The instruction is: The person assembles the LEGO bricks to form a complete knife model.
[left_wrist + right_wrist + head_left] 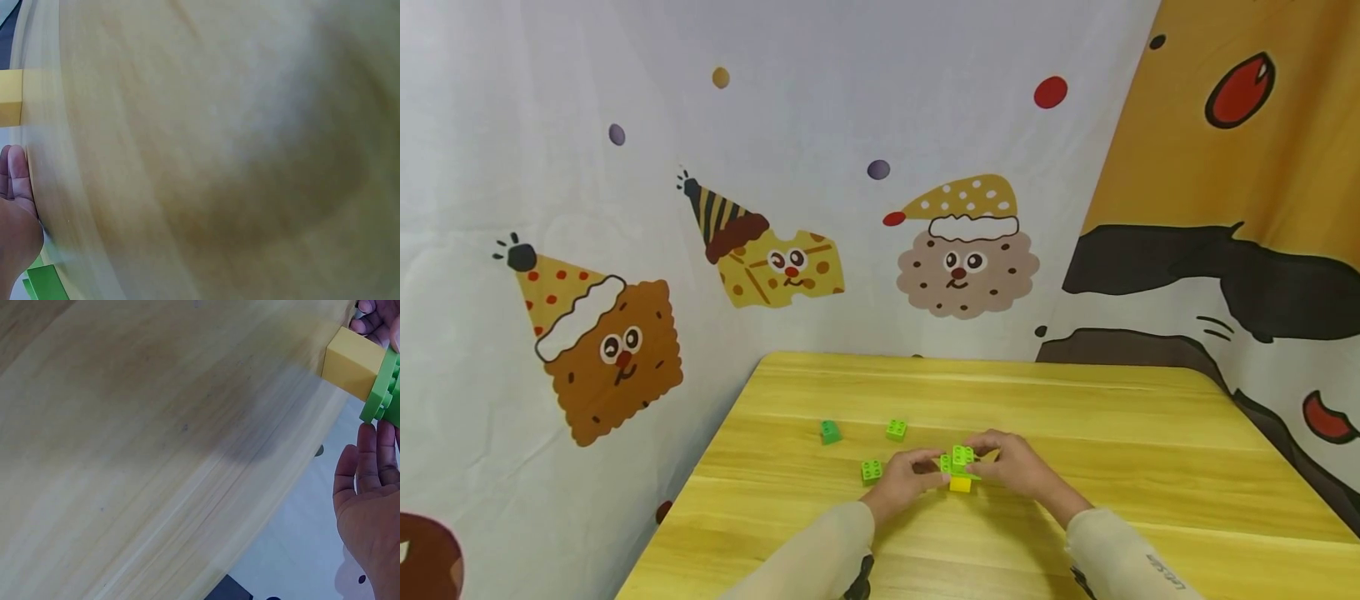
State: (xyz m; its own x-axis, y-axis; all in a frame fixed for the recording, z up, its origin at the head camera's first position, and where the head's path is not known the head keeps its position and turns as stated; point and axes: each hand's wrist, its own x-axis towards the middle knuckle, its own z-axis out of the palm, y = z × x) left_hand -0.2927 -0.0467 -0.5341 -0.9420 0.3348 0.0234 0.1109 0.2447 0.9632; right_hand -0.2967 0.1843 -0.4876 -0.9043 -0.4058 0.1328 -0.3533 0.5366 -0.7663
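Note:
At the table's middle right, a small stack of toy bricks stands between two hands. Its yellow brick (960, 484) is at the bottom, under a thin green plate (376, 394). A light green brick (962, 457) tops the plate. The left hand (910, 481) pinches a second light green brick (945, 464) at the stack's left side between thumb and forefinger. From the right, the right hand (1015, 467) grips the stack, its thumb in front and fingers behind. In the right wrist view, fingertips (367, 431) of that hand meet the plate's edge.
A light green brick (871, 472) lies just left of the left hand. Farther back are another light green brick (896, 429) and a darker green piece (830, 432) with a sloped face. The wooden table (805, 533) meets a printed cloth (850, 333) behind it.

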